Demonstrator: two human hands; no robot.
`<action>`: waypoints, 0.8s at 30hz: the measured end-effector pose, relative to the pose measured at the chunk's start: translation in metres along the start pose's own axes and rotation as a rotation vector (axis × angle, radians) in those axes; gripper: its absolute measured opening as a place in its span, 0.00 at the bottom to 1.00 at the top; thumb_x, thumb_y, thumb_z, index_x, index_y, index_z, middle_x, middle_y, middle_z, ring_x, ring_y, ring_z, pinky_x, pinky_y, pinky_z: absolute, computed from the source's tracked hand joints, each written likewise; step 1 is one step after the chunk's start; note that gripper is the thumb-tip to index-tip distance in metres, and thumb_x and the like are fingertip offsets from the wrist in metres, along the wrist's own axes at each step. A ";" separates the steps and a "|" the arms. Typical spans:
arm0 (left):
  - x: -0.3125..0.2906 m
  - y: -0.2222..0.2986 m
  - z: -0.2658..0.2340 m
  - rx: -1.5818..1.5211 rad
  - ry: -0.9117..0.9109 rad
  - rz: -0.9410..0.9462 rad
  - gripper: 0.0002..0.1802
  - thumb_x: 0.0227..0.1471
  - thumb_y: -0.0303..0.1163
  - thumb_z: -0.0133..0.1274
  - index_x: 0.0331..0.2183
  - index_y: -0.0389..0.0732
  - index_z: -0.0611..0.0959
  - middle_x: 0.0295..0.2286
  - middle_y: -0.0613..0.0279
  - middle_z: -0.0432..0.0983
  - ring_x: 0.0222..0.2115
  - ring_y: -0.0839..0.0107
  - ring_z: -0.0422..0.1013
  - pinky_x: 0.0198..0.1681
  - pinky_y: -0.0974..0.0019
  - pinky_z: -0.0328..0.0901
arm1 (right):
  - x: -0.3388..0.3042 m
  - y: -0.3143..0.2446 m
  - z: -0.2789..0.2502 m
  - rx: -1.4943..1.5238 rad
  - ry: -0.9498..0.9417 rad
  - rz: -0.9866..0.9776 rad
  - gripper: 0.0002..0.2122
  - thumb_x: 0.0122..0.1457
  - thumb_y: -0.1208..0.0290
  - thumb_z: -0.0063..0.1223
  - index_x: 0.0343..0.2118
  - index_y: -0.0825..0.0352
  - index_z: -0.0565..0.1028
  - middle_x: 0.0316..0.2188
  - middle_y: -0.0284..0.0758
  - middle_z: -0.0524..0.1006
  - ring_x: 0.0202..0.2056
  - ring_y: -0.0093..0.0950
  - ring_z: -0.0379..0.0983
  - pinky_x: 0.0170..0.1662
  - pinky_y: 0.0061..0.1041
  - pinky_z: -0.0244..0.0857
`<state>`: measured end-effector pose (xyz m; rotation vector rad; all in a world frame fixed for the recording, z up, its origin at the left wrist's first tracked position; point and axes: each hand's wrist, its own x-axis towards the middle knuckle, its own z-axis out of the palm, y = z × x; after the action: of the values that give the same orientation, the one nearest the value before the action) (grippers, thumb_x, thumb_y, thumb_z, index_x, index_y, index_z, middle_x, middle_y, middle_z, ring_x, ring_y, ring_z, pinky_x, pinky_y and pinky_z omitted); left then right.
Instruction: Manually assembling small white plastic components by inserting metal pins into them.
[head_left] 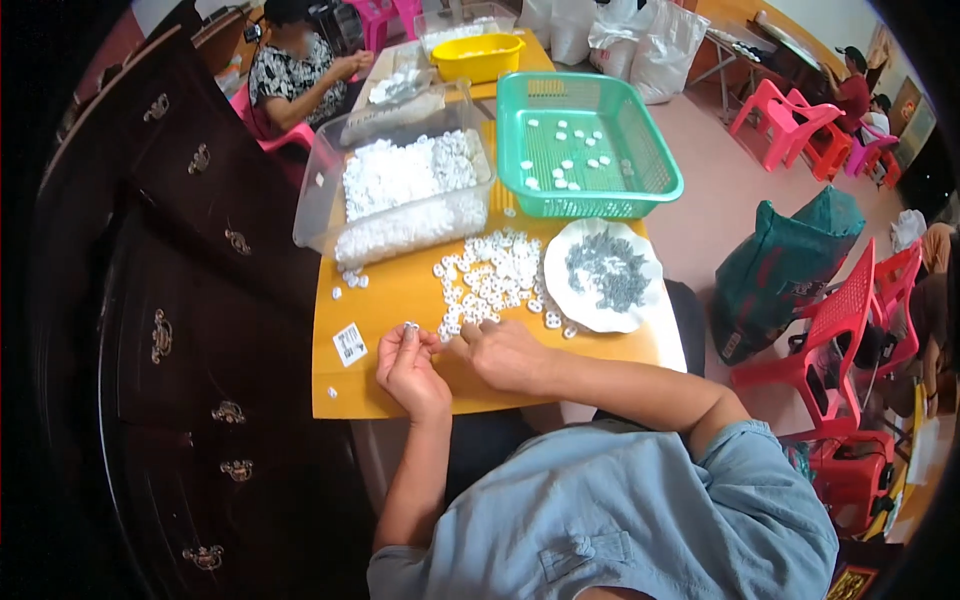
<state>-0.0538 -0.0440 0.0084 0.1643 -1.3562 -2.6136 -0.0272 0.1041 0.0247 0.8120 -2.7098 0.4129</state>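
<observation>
My left hand (410, 372) is raised over the near edge of the table, thumb and fingers pinched on a small white plastic piece (411, 325). Close beside it, my right hand (505, 355) rests low at the near side of a loose pile of small white plastic pieces (500, 268). Its fingers are curled in, and whatever is between them is hidden. Right of the pile stands a white scalloped plate (562, 296) heaped with small grey parts (607, 272).
Behind the pile are a clear bin (312, 220) full of white pieces and a green basket (600, 207) with scattered ones. A yellow basin (478, 66) stands farther back. A printed label (349, 344) lies left on the wooden table (385, 395). Dark drawers (200, 330) flank the left.
</observation>
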 end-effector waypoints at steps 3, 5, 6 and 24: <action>0.005 -0.005 0.017 -0.040 -0.014 -0.171 0.04 0.58 0.25 0.49 0.35 0.35 0.75 0.27 0.59 0.74 0.27 0.69 0.72 0.31 0.70 0.67 | 0.000 0.002 -0.020 0.151 -0.046 0.032 0.09 0.54 0.72 0.46 0.36 0.68 0.73 0.33 0.47 0.76 0.29 0.45 0.77 0.31 0.42 0.70; 0.003 -0.013 0.025 -0.095 -0.065 -0.261 0.04 0.59 0.27 0.49 0.35 0.36 0.75 0.28 0.60 0.74 0.27 0.70 0.72 0.32 0.70 0.67 | 0.000 -0.001 -0.038 0.250 -0.067 0.065 0.09 0.53 0.73 0.46 0.37 0.68 0.74 0.36 0.47 0.76 0.31 0.46 0.77 0.32 0.42 0.70; 0.001 -0.015 0.032 -0.145 -0.116 -0.367 0.05 0.59 0.28 0.49 0.35 0.36 0.75 0.28 0.60 0.74 0.28 0.70 0.72 0.32 0.70 0.67 | -0.001 -0.001 -0.046 0.354 -0.095 0.112 0.10 0.53 0.74 0.47 0.38 0.67 0.74 0.40 0.48 0.76 0.32 0.47 0.77 0.33 0.42 0.70; -0.020 -0.024 0.056 -0.149 -0.208 -0.377 0.05 0.60 0.27 0.47 0.36 0.35 0.74 0.32 0.57 0.75 0.36 0.61 0.73 0.46 0.60 0.66 | -0.044 0.003 -0.012 0.701 0.359 0.310 0.07 0.53 0.83 0.57 0.35 0.72 0.75 0.30 0.40 0.76 0.30 0.33 0.74 0.34 0.28 0.68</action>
<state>-0.0471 0.0182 0.0214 0.1414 -1.2897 -3.1112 0.0083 0.1323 0.0195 0.3920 -2.3375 1.4732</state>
